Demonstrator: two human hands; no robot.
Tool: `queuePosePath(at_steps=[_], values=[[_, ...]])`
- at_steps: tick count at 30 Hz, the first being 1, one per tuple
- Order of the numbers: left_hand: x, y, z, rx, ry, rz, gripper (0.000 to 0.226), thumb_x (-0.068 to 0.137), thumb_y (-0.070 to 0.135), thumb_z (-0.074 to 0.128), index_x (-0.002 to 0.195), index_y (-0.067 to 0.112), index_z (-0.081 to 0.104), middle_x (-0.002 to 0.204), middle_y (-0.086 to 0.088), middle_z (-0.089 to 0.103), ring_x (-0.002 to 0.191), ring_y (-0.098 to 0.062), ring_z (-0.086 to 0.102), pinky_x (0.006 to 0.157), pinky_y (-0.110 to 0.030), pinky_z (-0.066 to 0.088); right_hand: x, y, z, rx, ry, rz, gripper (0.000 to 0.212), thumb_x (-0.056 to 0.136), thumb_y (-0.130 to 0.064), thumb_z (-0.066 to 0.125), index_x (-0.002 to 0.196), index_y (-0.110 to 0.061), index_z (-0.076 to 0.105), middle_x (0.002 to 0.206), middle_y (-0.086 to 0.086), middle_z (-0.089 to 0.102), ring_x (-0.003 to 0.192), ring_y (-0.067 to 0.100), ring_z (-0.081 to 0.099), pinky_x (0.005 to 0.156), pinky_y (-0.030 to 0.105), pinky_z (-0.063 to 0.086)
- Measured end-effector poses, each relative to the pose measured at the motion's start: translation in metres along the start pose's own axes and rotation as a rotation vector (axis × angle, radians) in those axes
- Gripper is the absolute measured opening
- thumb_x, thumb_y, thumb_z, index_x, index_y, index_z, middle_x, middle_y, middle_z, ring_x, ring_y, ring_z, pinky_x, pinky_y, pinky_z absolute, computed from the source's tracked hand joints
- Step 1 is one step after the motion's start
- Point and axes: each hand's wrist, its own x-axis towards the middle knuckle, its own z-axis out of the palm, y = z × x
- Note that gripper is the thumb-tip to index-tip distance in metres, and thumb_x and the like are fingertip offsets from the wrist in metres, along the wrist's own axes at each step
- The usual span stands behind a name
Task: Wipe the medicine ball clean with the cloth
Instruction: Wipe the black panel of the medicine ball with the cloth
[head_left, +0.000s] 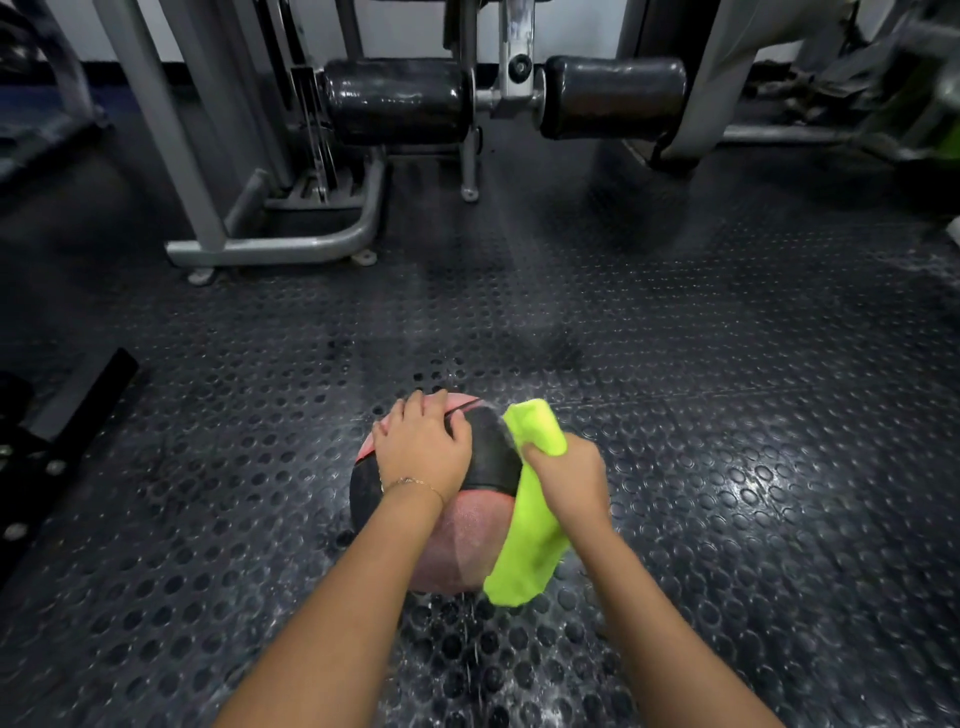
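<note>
The medicine ball (470, 540) lies on the studded rubber floor (727, 415), directly in front of the person and low in the view. It has black and pink panels. One pink panel faces the person, and a black panel is on top.

The left hand (423, 447) rests flat on the top of the ball. Its fingers are spread, bend only slightly over the curve and reach toward the far side. It holds nothing and seems to press down so the ball does not roll. A thin bracelet (413, 483) is on this wrist.

The right hand (569, 478) is at the right side of the ball, with its fingers curled tightly around the yellow-green cloth (524, 551). The cloth is pressed against the ball. Its long axis goes from the far upper right of the ball, where a folded end stands above the fist, down to the near lower right, where the free end hangs close to the floor.

For the next stroke, the important relation is this: the surface not covered by the cloth lies to the left of the right hand, across the top black panel and the near pink panel. The cloth hand is the nearer one to both. The left hand covers a part of the top, so probably it must shift, or turn the ball, before that part can be wiped.

Beyond the ball, well apart from it, stands a gym machine (270, 156) with two black padded rollers (395, 98).
</note>
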Motion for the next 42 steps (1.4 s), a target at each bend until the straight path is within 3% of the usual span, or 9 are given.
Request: queuePosePath(at_steps=[7,12,16,21,25,30,35,38,42], values=[[-0.013,-0.008,0.0,0.021,0.037,0.107,0.064,0.082,0.043,0.017,0.135,0.023,0.046,0.146,-0.003,0.042,0.136,-0.023,0.033,0.112,-0.043,0.023,-0.016,0.003,-0.001,-0.058,-0.034,-0.053,0.017,0.079,-0.032,0.064,0.074,-0.016,0.061,0.073,0.006,0.057,0.076,0.03,0.058,0.062,0.03,0.037],[-0.019,-0.01,0.0,0.05,0.023,0.196,0.061,0.083,0.043,0.018,0.134,0.026,0.046,0.147,0.002,0.04,0.138,-0.018,0.031,0.113,-0.039,0.02,-0.009,0.01,-0.007,-0.007,0.043,0.074,0.018,0.079,-0.031,0.063,0.075,-0.014,0.06,0.074,0.008,0.056,0.08,0.033,0.059,0.07,0.036,0.044],[-0.017,-0.012,-0.003,0.065,0.028,0.247,0.078,0.075,0.05,0.002,0.135,0.025,0.046,0.148,0.001,0.04,0.138,-0.019,0.031,0.113,-0.038,0.02,-0.031,0.009,-0.003,-0.043,-0.028,-0.052,0.019,0.08,-0.033,0.063,0.076,-0.014,0.061,0.075,0.008,0.059,0.074,0.03,0.055,0.063,0.031,0.037],[-0.021,-0.008,0.002,0.076,0.023,0.263,0.062,0.083,0.046,0.015,0.132,0.027,0.048,0.146,0.0,0.042,0.137,-0.02,0.032,0.112,-0.039,0.022,-0.02,0.01,-0.01,0.026,0.075,0.041,0.021,0.081,-0.029,0.062,0.076,-0.009,0.06,0.074,0.009,0.056,0.076,0.032,0.055,0.067,0.036,0.041],[-0.017,-0.016,0.0,0.028,0.011,0.296,0.07,0.08,0.048,0.011,0.138,0.026,0.042,0.145,0.002,0.042,0.136,-0.019,0.033,0.113,-0.038,0.023,-0.039,0.01,-0.006,-0.082,-0.022,-0.119,0.024,0.082,-0.034,0.06,0.081,-0.01,0.062,0.079,0.01,0.061,0.079,0.031,0.056,0.064,0.032,0.038],[-0.023,-0.027,-0.005,0.009,-0.005,0.358,0.079,0.076,0.051,0.004,0.144,0.024,0.035,0.147,0.005,0.04,0.137,-0.016,0.031,0.114,-0.036,0.02,-0.022,0.006,-0.008,-0.03,0.046,-0.037,0.026,0.084,-0.029,0.06,0.088,-0.004,0.063,0.093,0.019,0.065,0.089,0.037,0.059,0.067,0.033,0.037],[-0.012,-0.024,-0.004,-0.106,-0.011,0.221,0.044,0.091,0.033,0.032,0.13,0.026,0.051,0.141,0.007,0.047,0.134,-0.017,0.035,0.112,-0.039,0.023,-0.045,0.002,0.002,-0.098,-0.069,-0.285,0.026,0.082,-0.035,0.063,0.084,-0.009,0.064,0.089,0.018,0.063,0.082,0.031,0.057,0.066,0.032,0.036],[-0.012,-0.016,-0.003,-0.134,-0.023,0.093,0.04,0.092,0.033,0.03,0.125,0.032,0.054,0.139,0.012,0.047,0.134,-0.02,0.031,0.111,-0.045,0.02,-0.025,-0.001,-0.002,-0.042,0.005,-0.237,0.032,0.076,-0.041,0.062,0.078,-0.009,0.063,0.085,0.022,0.061,0.079,0.031,0.058,0.064,0.028,0.034],[-0.012,-0.011,0.001,-0.108,0.025,0.111,0.036,0.093,0.032,0.034,0.123,0.033,0.055,0.135,0.01,0.049,0.129,-0.017,0.037,0.104,-0.041,0.025,-0.02,-0.003,-0.004,-0.093,0.0,-0.221,0.026,0.083,-0.03,0.063,0.083,-0.004,0.063,0.089,0.019,0.064,0.084,0.034,0.058,0.065,0.032,0.037]])
